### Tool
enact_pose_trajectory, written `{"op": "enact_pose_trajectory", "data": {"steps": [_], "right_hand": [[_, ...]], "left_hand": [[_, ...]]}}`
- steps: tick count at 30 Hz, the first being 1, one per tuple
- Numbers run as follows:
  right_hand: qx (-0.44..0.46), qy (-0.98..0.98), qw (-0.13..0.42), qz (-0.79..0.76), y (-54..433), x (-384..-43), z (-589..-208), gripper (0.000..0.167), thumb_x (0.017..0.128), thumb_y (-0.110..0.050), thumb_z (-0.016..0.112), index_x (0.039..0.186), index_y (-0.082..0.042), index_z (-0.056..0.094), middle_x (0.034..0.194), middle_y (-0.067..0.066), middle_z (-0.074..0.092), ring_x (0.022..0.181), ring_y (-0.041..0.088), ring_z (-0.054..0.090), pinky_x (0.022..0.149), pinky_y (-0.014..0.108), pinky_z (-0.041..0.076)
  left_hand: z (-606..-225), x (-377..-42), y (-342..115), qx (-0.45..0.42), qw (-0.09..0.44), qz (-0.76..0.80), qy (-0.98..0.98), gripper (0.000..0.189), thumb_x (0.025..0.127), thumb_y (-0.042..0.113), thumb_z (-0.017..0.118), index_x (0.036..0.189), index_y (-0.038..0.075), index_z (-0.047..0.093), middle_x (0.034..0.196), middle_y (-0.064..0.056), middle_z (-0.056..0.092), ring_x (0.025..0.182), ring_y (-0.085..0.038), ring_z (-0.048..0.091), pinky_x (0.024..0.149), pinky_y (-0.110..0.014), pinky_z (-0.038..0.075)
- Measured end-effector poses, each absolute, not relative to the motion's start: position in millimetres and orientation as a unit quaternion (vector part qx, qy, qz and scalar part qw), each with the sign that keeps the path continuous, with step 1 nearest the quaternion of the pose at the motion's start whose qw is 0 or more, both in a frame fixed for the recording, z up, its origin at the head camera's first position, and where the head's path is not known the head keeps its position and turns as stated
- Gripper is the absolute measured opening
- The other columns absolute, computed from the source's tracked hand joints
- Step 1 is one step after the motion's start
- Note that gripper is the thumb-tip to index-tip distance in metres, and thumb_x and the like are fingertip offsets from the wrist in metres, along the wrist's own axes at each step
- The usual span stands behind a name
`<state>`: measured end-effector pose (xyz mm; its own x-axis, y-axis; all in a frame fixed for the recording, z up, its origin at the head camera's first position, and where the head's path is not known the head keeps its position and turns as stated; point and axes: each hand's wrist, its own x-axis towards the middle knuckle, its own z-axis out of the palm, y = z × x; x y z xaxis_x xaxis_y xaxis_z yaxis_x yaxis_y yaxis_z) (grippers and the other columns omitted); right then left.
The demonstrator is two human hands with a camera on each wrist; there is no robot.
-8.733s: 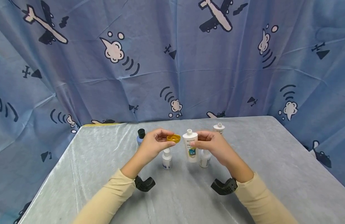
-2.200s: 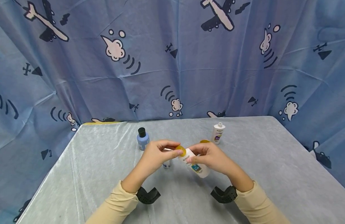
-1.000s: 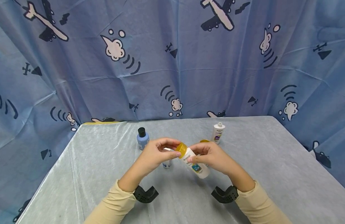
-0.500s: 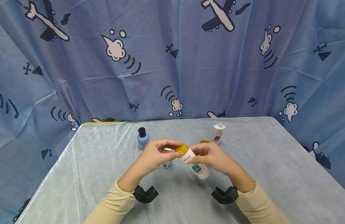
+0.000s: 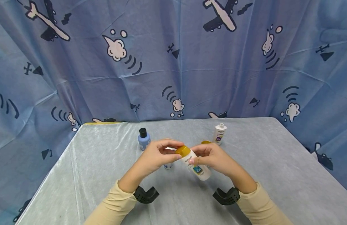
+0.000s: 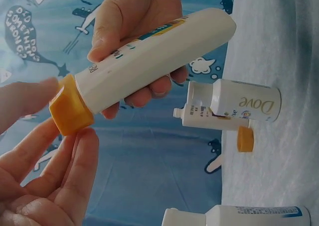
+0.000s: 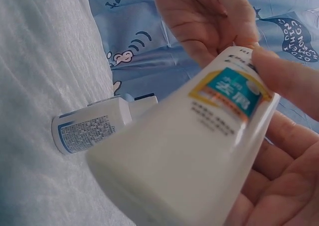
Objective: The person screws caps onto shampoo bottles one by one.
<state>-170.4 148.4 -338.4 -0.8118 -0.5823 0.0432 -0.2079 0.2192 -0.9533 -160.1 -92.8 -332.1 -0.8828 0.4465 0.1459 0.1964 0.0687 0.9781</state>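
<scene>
A white shampoo bottle [image 5: 201,170] with a blue-green label is held tilted above the table, its top toward the left. My right hand [image 5: 214,155] grips it round the body, thumb on the front and fingers behind, as the left wrist view shows. A yellow cap [image 6: 72,109] sits over the neck, right against the bottle's shoulder. Thumb and fingertips of my left hand [image 5: 159,152] pinch this cap from opposite sides. In the right wrist view, the bottle [image 7: 164,159] fills the foreground and the cap is hidden.
A blue bottle [image 5: 144,142] with a black cap stands back left. Partly behind my left hand is a small white bottle [image 5: 168,165]. Back right stands an uncapped white bottle [image 5: 219,135], near a loose yellow cap [image 6: 245,139] and a white Dove bottle [image 6: 251,104].
Earlier the left hand held the cap apart from the upright, bare-necked bottle. Since then the bottle has been tilted and the cap brought onto its neck; lately the cap has turned slightly.
</scene>
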Motion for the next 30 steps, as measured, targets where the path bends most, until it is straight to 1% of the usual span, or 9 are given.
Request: {"op": "enact_pose_trajectory", "data": {"steps": [4,9,15,20,24,26,27,30], "right_hand": [[-0.26,0.759,0.164,-0.574,148.3,-170.2,-338.1,0.038,0.091,-0.014,0.072,0.119,0.011,0.065,0.105,0.016,0.072,0.088,0.011,0.068,0.078,0.033,0.058],[-0.258,0.759,0.166,-0.575,147.8,-169.4,-337.5,0.039,0.09,-0.014,0.073,0.119,0.011,0.065,0.106,0.017,0.072,0.089,0.011,0.068,0.078,0.033,0.058],[-0.259,0.759,0.167,-0.573,147.9,-168.8,-337.0,0.038,0.09,-0.014,0.072,0.119,0.01,0.065,0.106,0.017,0.072,0.089,0.012,0.068,0.077,0.033,0.058],[-0.259,0.759,0.168,-0.573,148.0,-167.6,-335.8,0.038,0.09,-0.014,0.072,0.119,0.01,0.065,0.106,0.018,0.072,0.089,0.012,0.069,0.077,0.033,0.058],[-0.257,0.759,0.17,-0.573,147.7,-166.7,-334.5,0.039,0.09,-0.014,0.073,0.119,0.011,0.065,0.106,0.017,0.072,0.089,0.012,0.069,0.078,0.032,0.059],[-0.257,0.758,0.171,-0.574,147.6,-166.5,-334.0,0.039,0.09,-0.014,0.073,0.119,0.011,0.065,0.106,0.016,0.072,0.089,0.012,0.069,0.079,0.032,0.059],[-0.258,0.756,0.172,-0.576,147.6,-166.5,-333.9,0.039,0.09,-0.014,0.073,0.119,0.011,0.065,0.106,0.016,0.072,0.089,0.012,0.069,0.079,0.032,0.059],[-0.26,0.753,0.176,-0.578,147.9,-166.4,-333.7,0.04,0.09,-0.015,0.073,0.12,0.011,0.065,0.107,0.015,0.072,0.09,0.012,0.069,0.08,0.031,0.059]], "left_hand": [[-332.5,-160.5,-93.1,0.204,0.098,0.658,0.718,0.041,0.085,0.007,0.077,0.124,-0.001,0.066,0.126,-0.018,0.068,0.103,-0.021,0.071,0.087,-0.03,0.059],[-334.7,-162.1,-93.5,0.195,0.094,0.656,0.723,0.038,0.086,0.009,0.077,0.121,0.0,0.068,0.121,-0.017,0.07,0.095,-0.013,0.072,0.085,-0.027,0.059],[-335.3,-162.4,-93.4,0.202,0.09,0.649,0.728,0.033,0.088,0.008,0.075,0.119,-0.001,0.069,0.119,-0.018,0.07,0.092,-0.012,0.071,0.083,-0.026,0.059],[-334.3,-161.0,-94.0,0.222,0.088,0.642,0.728,0.032,0.089,0.008,0.073,0.119,-0.002,0.069,0.122,-0.018,0.068,0.095,-0.015,0.07,0.083,-0.026,0.058],[-334.4,-161.4,-95.0,0.25,0.078,0.632,0.729,0.031,0.09,0.006,0.071,0.12,-0.003,0.069,0.124,-0.019,0.066,0.104,-0.026,0.068,0.085,-0.026,0.058],[-334.9,-161.8,-95.4,0.265,0.072,0.629,0.727,0.031,0.09,0.004,0.07,0.12,-0.004,0.068,0.125,-0.02,0.065,0.107,-0.03,0.067,0.086,-0.026,0.058],[-335.0,-162.0,-95.5,0.272,0.07,0.628,0.726,0.031,0.091,0.003,0.07,0.121,-0.004,0.068,0.126,-0.02,0.065,0.108,-0.03,0.066,0.086,-0.026,0.058],[-335.0,-161.9,-95.8,0.284,0.066,0.625,0.724,0.031,0.091,0.002,0.069,0.121,-0.005,0.067,0.126,-0.021,0.064,0.108,-0.027,0.067,0.087,-0.026,0.058]]}}
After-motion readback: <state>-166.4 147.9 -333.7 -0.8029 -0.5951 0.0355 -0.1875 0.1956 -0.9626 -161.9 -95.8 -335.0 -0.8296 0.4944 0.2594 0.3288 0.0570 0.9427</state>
